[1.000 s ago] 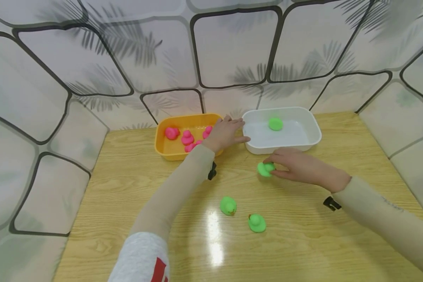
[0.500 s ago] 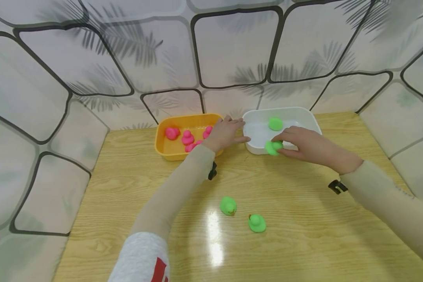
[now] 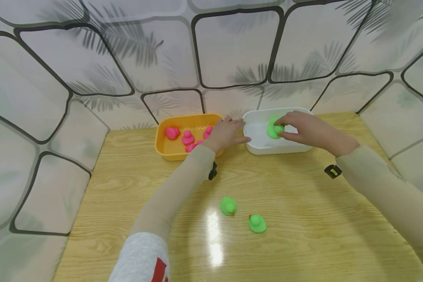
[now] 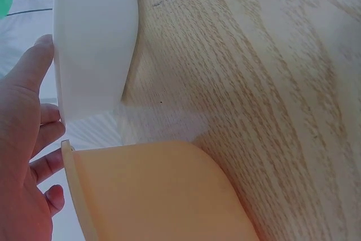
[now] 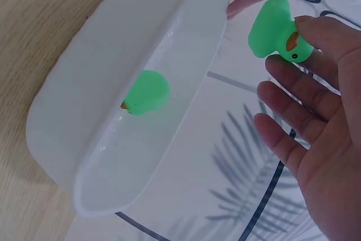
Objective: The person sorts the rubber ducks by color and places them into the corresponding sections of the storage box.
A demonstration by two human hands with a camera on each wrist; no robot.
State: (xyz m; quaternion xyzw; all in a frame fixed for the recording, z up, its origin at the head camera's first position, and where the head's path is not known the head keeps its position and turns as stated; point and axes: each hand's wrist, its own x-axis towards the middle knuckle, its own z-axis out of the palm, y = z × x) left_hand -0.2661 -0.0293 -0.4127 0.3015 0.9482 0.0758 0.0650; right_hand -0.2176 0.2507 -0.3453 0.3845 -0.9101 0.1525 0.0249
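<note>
My right hand pinches a green rubber duck by its head, between thumb and index finger. In the head view it is over the white tub; the right wrist view shows it above the rim. Another green duck lies inside that tub, largely covered from the head camera. My left hand lies across the gap between the two tubs, fingers fairly straight, fingertips at the white tub's left rim. Its lower fingers reach the rim of the orange tub in the left wrist view.
Several pink ducks lie in the orange tub, some partly hidden by my left hand. On the wooden table, two green ducks, one at left and one at right, sit nearer to me. A patterned wall stands behind the tubs.
My right hand has carried the green duck from the table in front of the white tub up and back, over the tub. The left hand has stayed in place.
</note>
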